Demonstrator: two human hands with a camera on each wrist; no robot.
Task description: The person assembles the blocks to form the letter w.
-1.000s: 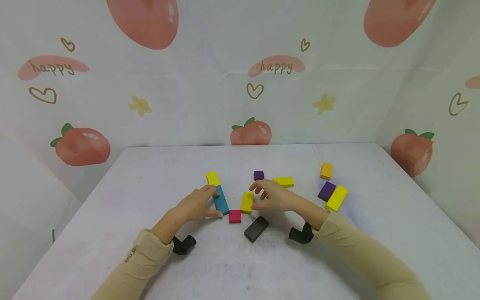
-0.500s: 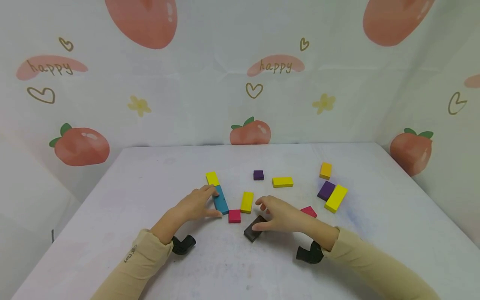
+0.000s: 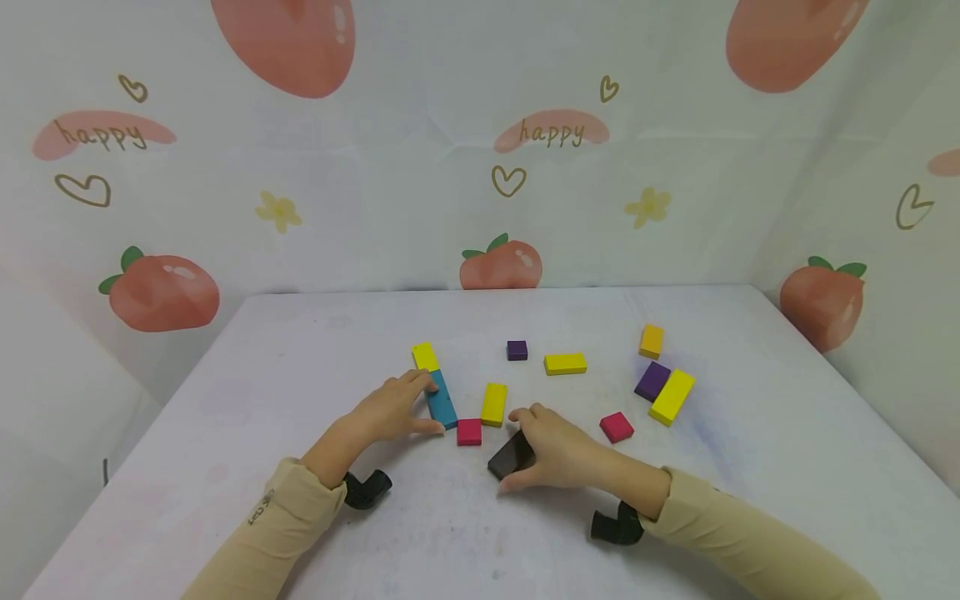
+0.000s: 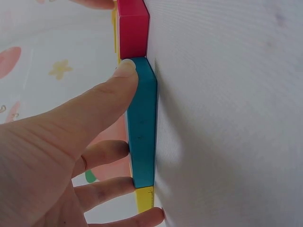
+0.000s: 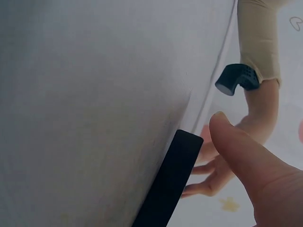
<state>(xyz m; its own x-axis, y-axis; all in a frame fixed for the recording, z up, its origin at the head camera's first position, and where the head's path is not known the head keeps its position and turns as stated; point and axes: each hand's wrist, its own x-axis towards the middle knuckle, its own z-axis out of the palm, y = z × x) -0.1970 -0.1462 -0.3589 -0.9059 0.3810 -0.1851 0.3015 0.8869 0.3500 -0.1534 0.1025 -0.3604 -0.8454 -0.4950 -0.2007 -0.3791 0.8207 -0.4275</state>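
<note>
Grip apart, right hand (image 3: 558, 452) straddles black block (image 3: 511, 457); left hand (image 3: 386, 411), grip spread, touches blue block (image 3: 444, 407).

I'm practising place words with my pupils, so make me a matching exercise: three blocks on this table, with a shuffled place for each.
1. Blue block
2. Orange block
3. Black block

A. Partly covered by the right hand in the head view
B. Touched by the left hand
C. Touching neither hand, farthest right of the three

Pairs: 1-B, 2-C, 3-A
</note>
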